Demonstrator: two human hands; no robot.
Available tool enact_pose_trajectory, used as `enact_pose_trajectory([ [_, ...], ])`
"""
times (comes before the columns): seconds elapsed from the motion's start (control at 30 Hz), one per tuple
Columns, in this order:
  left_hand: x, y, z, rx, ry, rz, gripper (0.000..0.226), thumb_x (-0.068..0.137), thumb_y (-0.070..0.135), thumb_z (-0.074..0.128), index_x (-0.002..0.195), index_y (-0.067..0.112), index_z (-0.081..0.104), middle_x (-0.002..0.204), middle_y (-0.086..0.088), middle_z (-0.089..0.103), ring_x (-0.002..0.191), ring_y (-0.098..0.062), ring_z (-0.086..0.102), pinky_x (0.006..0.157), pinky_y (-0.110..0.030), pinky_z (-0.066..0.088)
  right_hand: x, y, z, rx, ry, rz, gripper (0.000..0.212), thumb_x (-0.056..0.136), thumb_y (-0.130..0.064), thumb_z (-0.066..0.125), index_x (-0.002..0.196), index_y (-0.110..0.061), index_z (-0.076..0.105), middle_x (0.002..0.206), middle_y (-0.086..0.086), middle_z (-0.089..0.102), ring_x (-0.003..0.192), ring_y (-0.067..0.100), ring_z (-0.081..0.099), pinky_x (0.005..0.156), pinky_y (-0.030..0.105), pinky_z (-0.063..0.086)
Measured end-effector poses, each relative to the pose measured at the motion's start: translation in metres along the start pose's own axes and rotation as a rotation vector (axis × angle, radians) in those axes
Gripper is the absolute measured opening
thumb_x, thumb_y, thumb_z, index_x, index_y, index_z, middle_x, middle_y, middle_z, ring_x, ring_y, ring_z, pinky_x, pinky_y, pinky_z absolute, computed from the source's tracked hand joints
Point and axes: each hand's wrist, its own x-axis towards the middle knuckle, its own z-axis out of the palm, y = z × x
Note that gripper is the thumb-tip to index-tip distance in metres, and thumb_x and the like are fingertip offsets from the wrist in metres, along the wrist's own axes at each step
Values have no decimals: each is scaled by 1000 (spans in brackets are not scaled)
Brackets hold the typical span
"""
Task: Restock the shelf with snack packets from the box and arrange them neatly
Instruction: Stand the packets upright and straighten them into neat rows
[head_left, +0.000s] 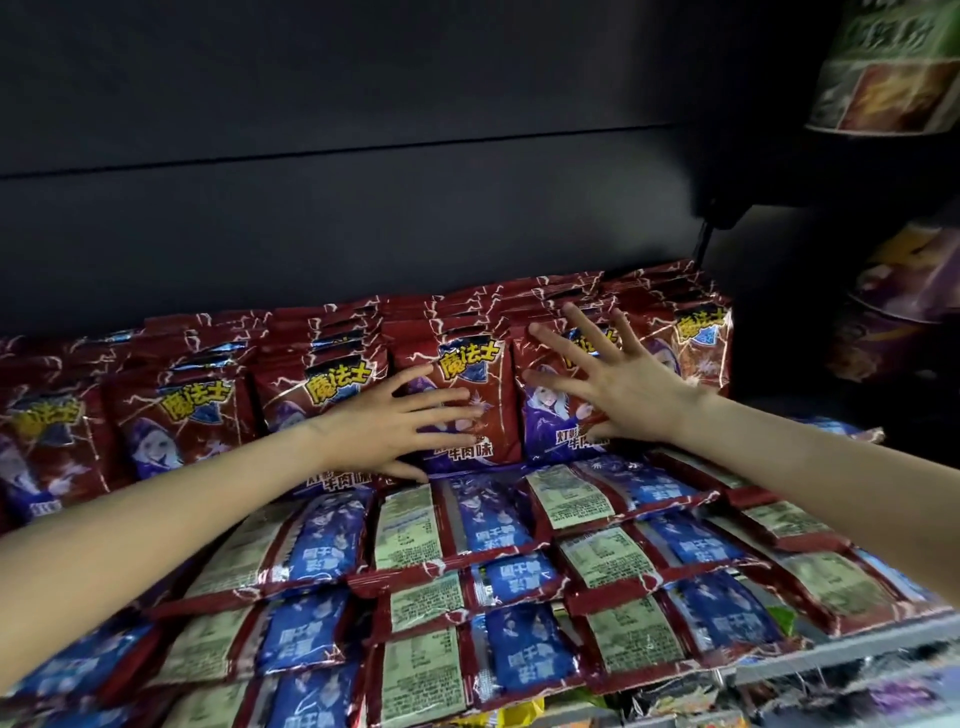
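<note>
At the far left we see a row of red snack packets (192, 415) standing upright along the back of the shelf (841, 656), their yellow lettering and purple cartoon figure facing us. Several more stand stacked behind each front packet, against the dark back panel (363, 218).

Our left hand (402, 423) reaches in from the lower left with its fingers spread and straight. The palm lies flat on the front of the upright packets near the middle of the row, and the fingertips point right across one packet's face (470, 410). It curls around nothing.

Nearer to us, more packets (452, 582) lie flat in overlapping rows, showing their blue and pale green backs. They cover the shelf from the standing row out to its near edge.

Our right hand (610, 376) comes in from the right, fingers fanned wide and pointing up and left. It presses flat on the next upright packet (550, 421) to the right and grips nothing.

Beyond it stands one more upright packet (698, 343) at the right end of the row. At the far right, blurred cup-shaped containers (888, 88) sit in shadow, one above and others (904, 291) below.
</note>
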Motion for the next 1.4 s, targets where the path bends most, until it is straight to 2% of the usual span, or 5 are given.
enact_pose_trajectory([
  [0.1,14,-5,-15,-126,139,-62,51,94,51,39,138,27,47,146,2,42,134,-16,33,109,-40,22,-1,3,-3,56,25,-24,114,55,-52,84,146,-39,16,159,9,0,144,40,0,110,65,-3],
  [0.37,42,-1,-20,-140,21,-171,54,92,54,35,141,30,40,155,0,24,143,-22,16,115,-44,6,-25,16,-39,259,43,70,64,82,-48,60,140,-35,38,157,7,15,144,31,16,106,54,31],
  [0.67,103,0,-57,-311,320,-227,35,89,38,44,112,21,64,111,6,64,107,-15,52,97,-33,29,-137,51,-63,806,224,427,25,86,-37,59,102,-21,71,95,-5,71,83,-2,62,75,9,45],
  [1.03,171,24,-58,-258,-211,-371,112,71,77,53,151,25,-7,157,2,-16,143,-18,-17,116,-50,-8,-168,81,-32,666,36,259,21,84,-30,69,103,-26,65,101,-9,63,91,9,47,75,23,40],
  [1.4,170,39,-51,11,-174,-410,106,78,75,46,148,12,-2,158,-8,4,146,-23,1,114,-49,-7,-72,105,-11,494,99,485,24,99,-26,44,115,-14,58,92,16,67,85,36,64,75,41,51],
])
